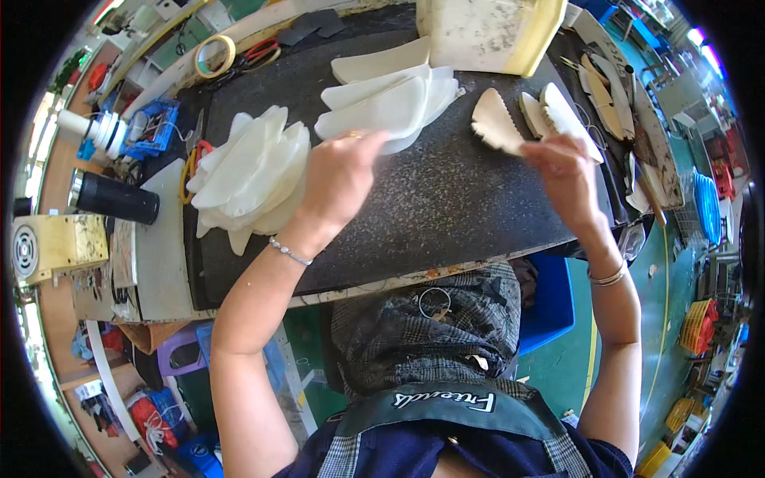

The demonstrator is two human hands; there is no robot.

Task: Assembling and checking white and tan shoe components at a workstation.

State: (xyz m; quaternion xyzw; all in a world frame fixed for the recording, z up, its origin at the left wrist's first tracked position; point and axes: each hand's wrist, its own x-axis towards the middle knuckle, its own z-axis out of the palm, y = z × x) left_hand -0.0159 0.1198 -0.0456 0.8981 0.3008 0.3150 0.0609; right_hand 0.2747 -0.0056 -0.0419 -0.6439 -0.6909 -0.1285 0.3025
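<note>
My left hand point(344, 179), a bracelet on its wrist, is closed at the near edge of a fanned stack of white, half-clear curved pieces point(374, 107). Its thumb and fingers pinch at the lowest piece's edge, slightly blurred. To its left lies a bigger heap of similar white leaf-shaped pieces point(251, 167). My right hand point(564, 171), bangles on the wrist, is closed with its fingertips on the lower end of a beige curved piece with a toothed edge point(496, 119). Just beyond that hand lie a white toothed piece point(566, 119) and another beige one point(532, 114).
A pale upright container point(490, 36) stands at the back of the black work mat point(446, 215). Tape roll point(215, 56), scissors point(261, 52) and yellow-handled scissors point(190, 175) lie around it. A black flask point(115, 197) is at left; tools point(610, 95) lie right; a blue bin point(550, 307) stands below.
</note>
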